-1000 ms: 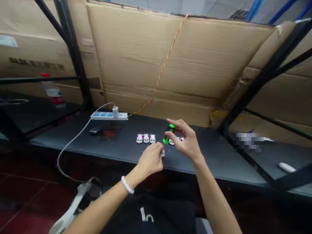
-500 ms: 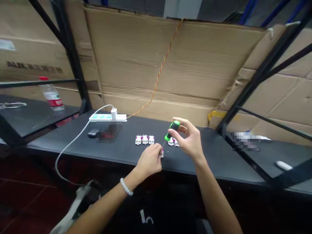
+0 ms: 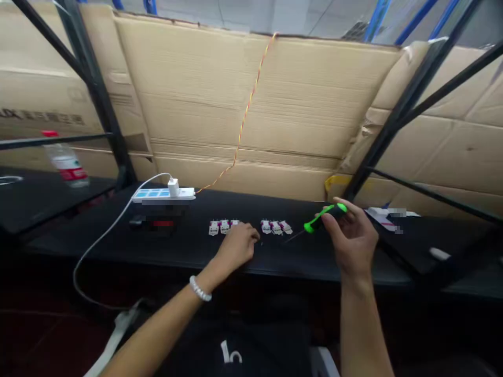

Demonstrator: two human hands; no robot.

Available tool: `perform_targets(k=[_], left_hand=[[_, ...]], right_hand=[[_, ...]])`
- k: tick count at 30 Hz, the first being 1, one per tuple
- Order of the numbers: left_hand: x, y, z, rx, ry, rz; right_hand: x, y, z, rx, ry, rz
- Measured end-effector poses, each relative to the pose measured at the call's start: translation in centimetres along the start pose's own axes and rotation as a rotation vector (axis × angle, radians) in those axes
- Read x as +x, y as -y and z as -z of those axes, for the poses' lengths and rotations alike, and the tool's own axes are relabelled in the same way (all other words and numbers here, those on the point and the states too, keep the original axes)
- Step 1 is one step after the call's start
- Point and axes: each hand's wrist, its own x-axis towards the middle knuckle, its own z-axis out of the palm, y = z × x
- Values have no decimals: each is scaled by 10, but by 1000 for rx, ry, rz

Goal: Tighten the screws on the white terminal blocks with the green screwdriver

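Observation:
My right hand (image 3: 356, 241) is closed round the green-and-black handle of a screwdriver (image 3: 325, 215), raised over the right part of the table. Its thin shaft points down and left. My left hand (image 3: 238, 246) rests low over the table with fingers curled; whatever is under the fingertips is hidden. Just behind it stands a row of small white-and-purple plug-like parts with metal pins, the middle one (image 3: 224, 226) in plain sight and the right one (image 3: 234, 222) partly covered by the hand. Between my hands lie similar white-and-purple parts (image 3: 276, 228), the rightmost slightly turned.
A white power strip (image 3: 164, 194) with a plugged-in adapter (image 3: 173, 187) lies at the back left, its white cable (image 3: 87, 250) looping off the front edge. Black rack posts (image 3: 379, 141) flank the table. A cardboard wall (image 3: 188, 94) closes the back. A water bottle (image 3: 67, 165) stands left.
The screwdriver has moved right and up in my right hand, away from the part in my left fingers. That part no longer shows. My left hand has shifted slightly; the view has turned.

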Motion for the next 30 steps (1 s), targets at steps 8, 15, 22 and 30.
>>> perform_targets(k=[8,15,22,30], left_hand=[[36,-16,-6,175,176,86],[37,-17,-12,225,201,93],[37,-16,-22,249,190,59],[24,-14,-14,181,113,6]], right_hand=[[0,2,14,-1,-60,-19],[2,6,16,8,-59,-20],[4,5,21,5,-49,-10],[5,3,25,-13,-35,22]])
